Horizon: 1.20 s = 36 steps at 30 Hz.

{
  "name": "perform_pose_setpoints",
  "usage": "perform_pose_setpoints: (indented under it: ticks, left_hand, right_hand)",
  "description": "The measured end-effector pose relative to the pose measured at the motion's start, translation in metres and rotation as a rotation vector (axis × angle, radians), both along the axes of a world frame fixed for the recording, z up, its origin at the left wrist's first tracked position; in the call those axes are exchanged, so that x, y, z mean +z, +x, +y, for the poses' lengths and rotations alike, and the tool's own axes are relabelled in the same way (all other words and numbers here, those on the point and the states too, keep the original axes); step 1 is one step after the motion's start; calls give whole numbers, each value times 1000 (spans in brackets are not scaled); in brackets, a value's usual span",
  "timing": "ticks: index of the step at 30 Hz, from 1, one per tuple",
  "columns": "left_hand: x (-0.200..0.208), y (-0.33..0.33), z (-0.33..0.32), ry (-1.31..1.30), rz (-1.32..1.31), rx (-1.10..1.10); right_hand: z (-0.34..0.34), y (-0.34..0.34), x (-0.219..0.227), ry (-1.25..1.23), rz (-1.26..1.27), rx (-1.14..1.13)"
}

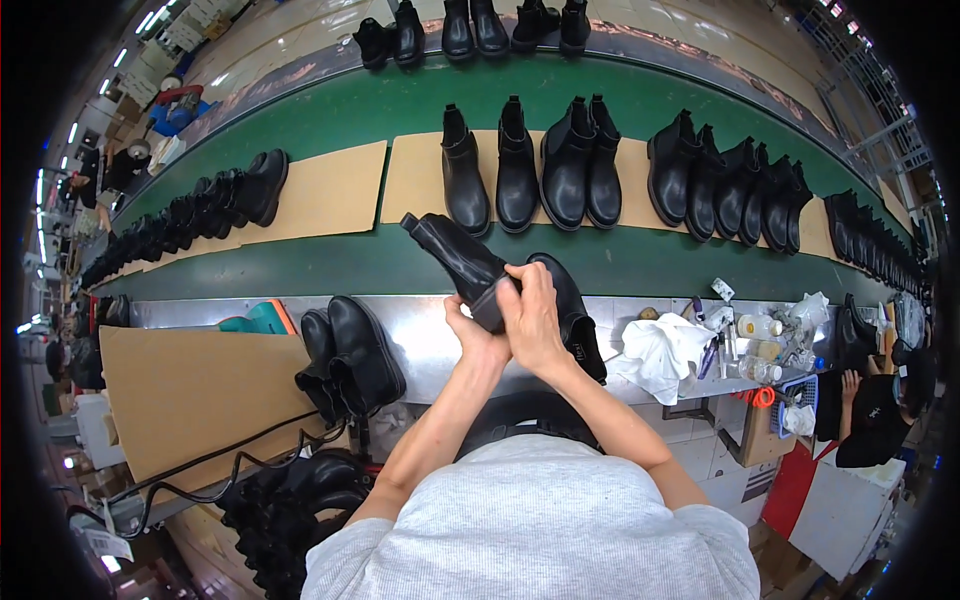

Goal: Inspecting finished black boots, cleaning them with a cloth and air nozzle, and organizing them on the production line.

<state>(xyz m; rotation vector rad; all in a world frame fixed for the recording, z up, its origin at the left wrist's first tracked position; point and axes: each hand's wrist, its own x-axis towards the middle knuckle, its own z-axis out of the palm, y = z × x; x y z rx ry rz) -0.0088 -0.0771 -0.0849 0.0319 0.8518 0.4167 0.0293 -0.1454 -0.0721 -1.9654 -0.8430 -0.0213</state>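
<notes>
Grip closed from both sides, I hold a black ankle boot up above the metal worktop, tilted so that its pull-tab end points to my upper left. My left hand cups the near end from below, thumb raised along its side; my right hand wraps that same end from the right, thumb pressed near the sole edge. What my hidden fingertips touch, I cannot tell.

Just right of my right hand lies another black boot, partly behind my forearm. A pair of black boots stands to my left, beside a brown cardboard panel. To my right are a crumpled white cloth and clear plastic bottles. Beyond the worktop, more black ankle boots stand on cardboard sheets along a green belt.
</notes>
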Motion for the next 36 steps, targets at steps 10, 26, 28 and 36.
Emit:
perform_pose_setpoints:
  ticks: [10, 26, 28, 36]
  left_hand:
    - [-1, -7, 6, -164, -44, -15]
    - [-11, -40, -7, -124, -227, -315]
    - [-5, -58, 10, -63, -116, -728]
    - [110, -66, 29, 2684, 426, -1184]
  right_hand:
    - [-17, 12, -7, 281, 450, 56]
    - [-16, -23, -11, 184, 253, -284]
    - [-22, -25, -10, 230, 273, -273]
    - [-19, -46, -4, 221, 254, -207]
